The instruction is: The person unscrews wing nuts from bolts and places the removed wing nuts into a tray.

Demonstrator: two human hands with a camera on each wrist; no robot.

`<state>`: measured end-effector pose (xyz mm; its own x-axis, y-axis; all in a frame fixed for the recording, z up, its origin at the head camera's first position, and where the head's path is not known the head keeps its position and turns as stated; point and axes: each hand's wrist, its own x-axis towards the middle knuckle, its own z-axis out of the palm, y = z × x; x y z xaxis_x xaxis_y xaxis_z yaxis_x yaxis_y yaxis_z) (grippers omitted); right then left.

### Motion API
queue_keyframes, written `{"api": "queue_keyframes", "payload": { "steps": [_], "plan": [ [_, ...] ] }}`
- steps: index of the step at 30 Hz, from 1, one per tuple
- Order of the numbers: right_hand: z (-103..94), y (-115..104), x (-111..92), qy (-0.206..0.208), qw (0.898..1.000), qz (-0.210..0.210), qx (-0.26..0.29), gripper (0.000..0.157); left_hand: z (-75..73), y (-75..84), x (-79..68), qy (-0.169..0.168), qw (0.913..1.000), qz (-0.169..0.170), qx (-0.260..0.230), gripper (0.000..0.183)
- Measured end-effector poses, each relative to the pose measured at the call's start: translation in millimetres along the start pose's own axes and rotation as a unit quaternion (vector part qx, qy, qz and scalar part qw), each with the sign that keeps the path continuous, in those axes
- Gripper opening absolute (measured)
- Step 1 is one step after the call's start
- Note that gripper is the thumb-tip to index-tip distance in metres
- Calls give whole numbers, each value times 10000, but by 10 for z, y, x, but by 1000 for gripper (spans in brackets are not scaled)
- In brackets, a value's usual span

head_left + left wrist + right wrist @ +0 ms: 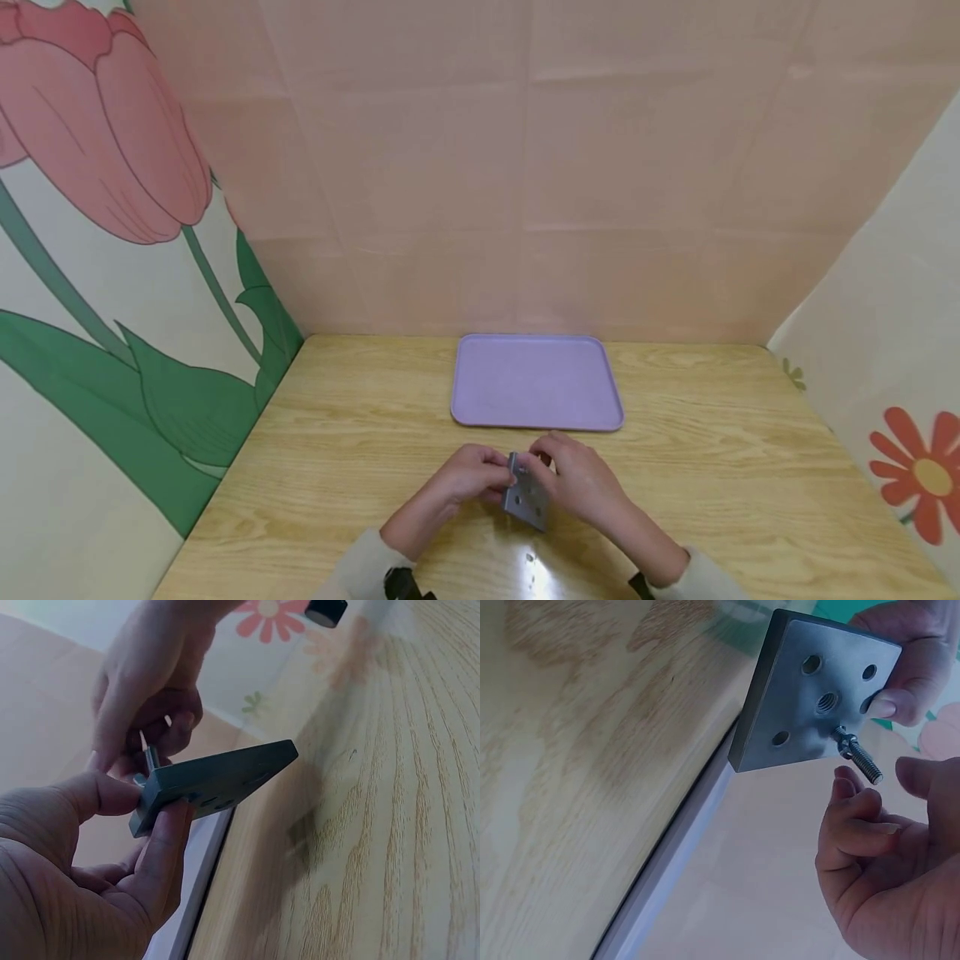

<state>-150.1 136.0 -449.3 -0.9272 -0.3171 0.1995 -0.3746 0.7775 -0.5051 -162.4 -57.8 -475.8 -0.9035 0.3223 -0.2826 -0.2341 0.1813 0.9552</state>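
Observation:
My left hand point(474, 473) grips a thick grey metal plate point(761, 712) by one edge, thumb on one side and fingers on the other. Several round holes go through the plate, and the middle one is threaded. From a hole near the gripped edge sticks a threaded bolt point(865, 765) with a nut on its shank. My right hand point(581, 479) is close beside that bolt. In the right wrist view its thumb and bent fingers point(855, 832) stand apart around the bolt's free end, with a gap to it. The plate is held tilted above the table.
Beyond the hands, a shallow purple tray point(536, 423) lies on the wood-grain table point(712, 467). A pink-brown backdrop point(517, 167) rises behind the table, with flower-patterned panels point(172, 333) at the sides. Light glares off the table in front of the plate.

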Motion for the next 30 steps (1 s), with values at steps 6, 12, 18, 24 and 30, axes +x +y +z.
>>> {"api": "queue_keyframes", "payload": {
  "steps": [6, 12, 18, 24, 30],
  "plan": [
    [1, 17, 2, -163, 9995, 267, -3, 22, 0, -6, 4, 9, 10000, 15, 66, 21],
    [10, 28, 9, -279, 9993, 251, 53, 23, -9, 8, -4, -18, 10000, -24, 25, 21],
    [14, 21, 20, -402, 9986, 335, 98, 28, -16, 15, -12, -39, 10000, -31, 18, 21],
    [11, 20, 7, -518, 9978, 378, 141, 25, -18, 9, -11, -50, 10000, -3, 4, 21],
    [-1, 16, 1, -688, 9964, 452, 197, 29, -22, 1, -10, -34, 10000, 16, -7, 21]
  ]
}}
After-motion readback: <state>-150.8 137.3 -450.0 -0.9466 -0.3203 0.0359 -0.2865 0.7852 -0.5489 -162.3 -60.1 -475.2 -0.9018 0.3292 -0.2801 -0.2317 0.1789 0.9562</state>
